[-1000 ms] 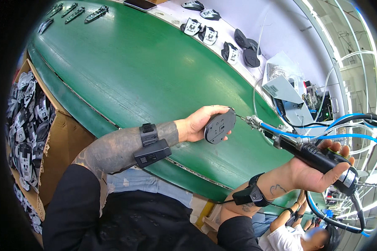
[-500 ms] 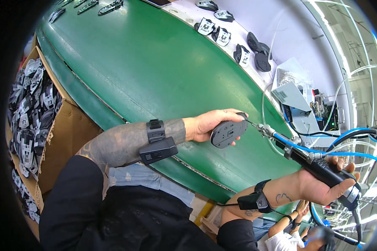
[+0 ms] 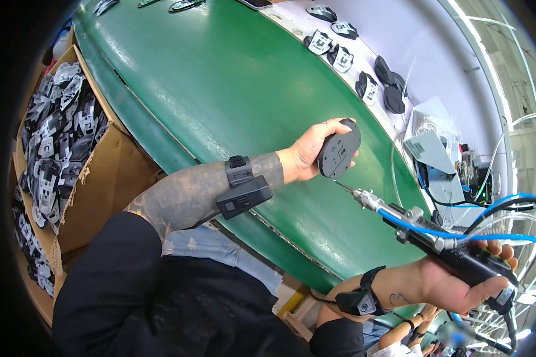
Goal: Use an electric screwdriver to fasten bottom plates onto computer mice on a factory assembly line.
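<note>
Over the green work surface [image 3: 232, 89], my left hand [image 3: 308, 153] is closed around a black computer mouse [image 3: 340, 150]. The mouse is tilted with its flat underside toward me. My right hand [image 3: 452, 279] grips a black powered screwdriver [image 3: 423, 232] fed by blue and clear air tubes. Its thin bit [image 3: 342, 187] points up and left, and the tip is close to the mouse's lower end. Whether the tip touches the mouse is hard to tell.
At left stands a cardboard box [image 3: 110, 172] heaped with black and grey mouse shells [image 3: 53, 131]. Several mouse parts [image 3: 339, 58] lie on the white ledge at the back. Behind the screwdriver sits a small screw feeder [image 3: 438, 143] with tubing. Another person's arms [image 3: 408, 330] show at lower right.
My left hand has raised and turned the mouse, so the screwdriver bit has gone from its upper end to near its lower end. The whole view has shifted slightly.
</note>
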A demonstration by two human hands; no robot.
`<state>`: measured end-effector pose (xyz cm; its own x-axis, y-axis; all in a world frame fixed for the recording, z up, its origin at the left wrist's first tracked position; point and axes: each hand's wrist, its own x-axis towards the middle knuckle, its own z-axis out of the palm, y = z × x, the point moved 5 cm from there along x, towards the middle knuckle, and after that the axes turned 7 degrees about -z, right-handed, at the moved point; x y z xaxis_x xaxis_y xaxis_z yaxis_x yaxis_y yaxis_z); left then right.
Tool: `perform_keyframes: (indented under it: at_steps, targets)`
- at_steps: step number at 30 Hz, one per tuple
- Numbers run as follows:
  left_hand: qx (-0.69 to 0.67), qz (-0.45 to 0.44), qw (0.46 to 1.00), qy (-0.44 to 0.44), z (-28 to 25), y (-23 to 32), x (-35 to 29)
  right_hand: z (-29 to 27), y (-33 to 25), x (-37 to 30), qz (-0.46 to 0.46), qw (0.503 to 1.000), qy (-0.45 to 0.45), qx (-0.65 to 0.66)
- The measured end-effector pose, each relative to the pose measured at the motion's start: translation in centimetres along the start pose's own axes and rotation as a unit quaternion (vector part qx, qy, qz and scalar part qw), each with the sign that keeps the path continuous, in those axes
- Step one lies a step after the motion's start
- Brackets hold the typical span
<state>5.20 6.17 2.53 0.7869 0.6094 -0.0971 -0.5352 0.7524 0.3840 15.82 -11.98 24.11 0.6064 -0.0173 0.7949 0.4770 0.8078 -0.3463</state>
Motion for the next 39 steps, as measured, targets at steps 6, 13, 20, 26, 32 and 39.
perform_keyframes:
  at_steps: [6, 13, 20, 26, 32, 39]
  targets:
    - [0.0, -0.012, 1.0, -0.002, 0.1, -0.6, 0.2, 0.8, 0.1, -0.3, 0.024, 0.997, -0.06, 0.034]
    - [0.028, -0.014, 0.999, -0.007, 0.0, -0.7, 0.0, 0.6, -0.1, 0.3, -0.001, 0.996, -0.078, 0.048]
    - [0.013, -0.01, 1.0, -0.008, 0.3, -0.9, -0.2, 0.5, 0.2, 0.1, 0.03, 0.991, -0.1, 0.082]
    - [-0.003, 0.005, 1.0, -0.022, 0.4, -0.8, -0.1, 0.7, -0.2, 0.3, 0.0, 0.995, -0.096, 0.026]
    - [-0.01, 0.007, 1.0, -0.024, 0.4, -0.8, -0.2, 0.7, -0.3, 0.2, -0.003, 0.996, -0.08, 0.034]
    - [-0.02, 0.022, 1.0, -0.001, 0.5, -1.1, -0.4, 0.4, 0.1, 0.5, 0.055, 0.979, -0.172, 0.098]
